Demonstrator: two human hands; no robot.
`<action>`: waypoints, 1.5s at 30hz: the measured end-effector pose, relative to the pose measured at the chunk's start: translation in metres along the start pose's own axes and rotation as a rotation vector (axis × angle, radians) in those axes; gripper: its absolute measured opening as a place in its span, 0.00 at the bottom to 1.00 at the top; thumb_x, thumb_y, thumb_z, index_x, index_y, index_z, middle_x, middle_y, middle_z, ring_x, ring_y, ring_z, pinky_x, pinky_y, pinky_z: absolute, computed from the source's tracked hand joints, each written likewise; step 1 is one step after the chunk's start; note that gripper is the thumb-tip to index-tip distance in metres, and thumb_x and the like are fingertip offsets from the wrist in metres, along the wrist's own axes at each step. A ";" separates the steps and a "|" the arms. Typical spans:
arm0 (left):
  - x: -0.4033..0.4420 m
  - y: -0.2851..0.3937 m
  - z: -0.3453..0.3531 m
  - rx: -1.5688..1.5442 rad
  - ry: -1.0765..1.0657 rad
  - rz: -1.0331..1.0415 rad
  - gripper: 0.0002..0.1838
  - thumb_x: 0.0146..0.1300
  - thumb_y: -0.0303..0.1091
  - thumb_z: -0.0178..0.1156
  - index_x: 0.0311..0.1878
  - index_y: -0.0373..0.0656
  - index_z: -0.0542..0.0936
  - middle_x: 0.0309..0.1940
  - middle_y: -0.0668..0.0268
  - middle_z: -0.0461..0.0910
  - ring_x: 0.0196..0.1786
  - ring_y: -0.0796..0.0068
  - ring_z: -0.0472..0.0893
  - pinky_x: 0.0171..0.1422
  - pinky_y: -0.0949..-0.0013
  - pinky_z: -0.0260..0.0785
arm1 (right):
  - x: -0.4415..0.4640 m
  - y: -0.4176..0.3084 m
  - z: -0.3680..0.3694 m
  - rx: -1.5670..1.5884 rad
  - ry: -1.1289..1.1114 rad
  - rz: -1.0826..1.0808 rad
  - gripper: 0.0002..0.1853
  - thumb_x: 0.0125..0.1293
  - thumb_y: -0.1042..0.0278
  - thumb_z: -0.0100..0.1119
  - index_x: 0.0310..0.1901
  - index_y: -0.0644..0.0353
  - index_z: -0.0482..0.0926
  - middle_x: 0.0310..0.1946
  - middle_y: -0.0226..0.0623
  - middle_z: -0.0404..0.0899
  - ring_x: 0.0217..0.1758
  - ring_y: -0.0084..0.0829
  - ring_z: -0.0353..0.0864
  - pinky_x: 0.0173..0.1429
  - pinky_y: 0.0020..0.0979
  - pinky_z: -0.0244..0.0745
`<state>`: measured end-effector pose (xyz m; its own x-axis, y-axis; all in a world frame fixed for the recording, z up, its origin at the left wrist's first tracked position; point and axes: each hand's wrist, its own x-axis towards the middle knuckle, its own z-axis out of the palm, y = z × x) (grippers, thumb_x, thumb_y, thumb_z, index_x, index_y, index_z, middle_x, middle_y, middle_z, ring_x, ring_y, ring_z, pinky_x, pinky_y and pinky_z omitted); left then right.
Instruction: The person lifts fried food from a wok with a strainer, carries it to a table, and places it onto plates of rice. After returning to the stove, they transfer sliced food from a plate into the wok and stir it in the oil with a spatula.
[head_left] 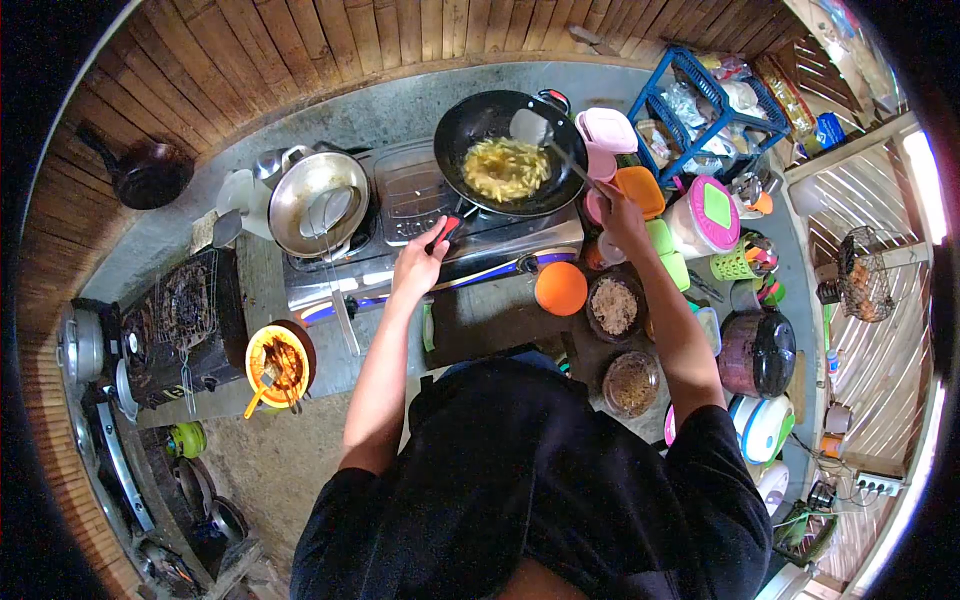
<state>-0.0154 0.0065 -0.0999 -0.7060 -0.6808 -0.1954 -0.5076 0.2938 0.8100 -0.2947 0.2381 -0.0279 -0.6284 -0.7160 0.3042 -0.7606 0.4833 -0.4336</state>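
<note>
A black wok (pixel 460 122) sits on the right side of the gas stove (pixel 520 236), with yellowish pieces of food (pixel 505 172) in oily liquid at its bottom. My left hand (pixel 417 268) is closed around the wok's red and black handle (pixel 445 232). In my right hand (pixel 622 222) is a spatula (pixel 533 127), its broad blade inside the wok, at the upper right of the food. Left of the wok, on the other burner, a metal pan (pixel 290 215) holds a long-handled strainer (pixel 331 212).
An orange bowl (pixel 561 289) and two containers of food, one pale shredded (pixel 613 306) and one brown (pixel 631 384), stand near my right arm. Lidded plastic tubs (pixel 712 215) and a blue rack (pixel 655 84) line the right. A grill (pixel 185 310) and a sauce bowl (pixel 258 350) are at left.
</note>
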 end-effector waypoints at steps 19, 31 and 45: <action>0.001 -0.006 0.003 0.022 0.049 0.111 0.24 0.65 0.44 0.59 0.65 0.75 0.70 0.54 0.53 0.78 0.56 0.51 0.78 0.58 0.60 0.70 | -0.002 0.033 0.040 0.400 -0.240 0.119 0.18 0.69 0.64 0.55 0.57 0.59 0.77 0.38 0.39 0.83 0.39 0.29 0.81 0.45 0.32 0.73; 0.002 -0.008 0.003 0.019 0.056 0.109 0.24 0.65 0.45 0.58 0.65 0.75 0.70 0.44 0.51 0.82 0.45 0.53 0.83 0.51 0.60 0.72 | -0.010 0.017 0.004 -0.249 -0.061 0.168 0.16 0.67 0.69 0.50 0.55 0.55 0.78 0.39 0.55 0.80 0.43 0.56 0.80 0.45 0.49 0.74; 0.002 -0.006 0.002 0.026 0.043 0.124 0.24 0.66 0.44 0.58 0.65 0.76 0.70 0.51 0.54 0.80 0.51 0.53 0.81 0.54 0.60 0.72 | -0.013 -0.003 0.005 0.055 -0.118 0.058 0.15 0.68 0.66 0.54 0.55 0.54 0.77 0.40 0.52 0.80 0.40 0.54 0.81 0.44 0.46 0.75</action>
<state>-0.0143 0.0047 -0.1061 -0.7426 -0.6660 -0.0707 -0.4309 0.3943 0.8117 -0.2832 0.2437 -0.0347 -0.6448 -0.7436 0.1769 -0.7115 0.4994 -0.4942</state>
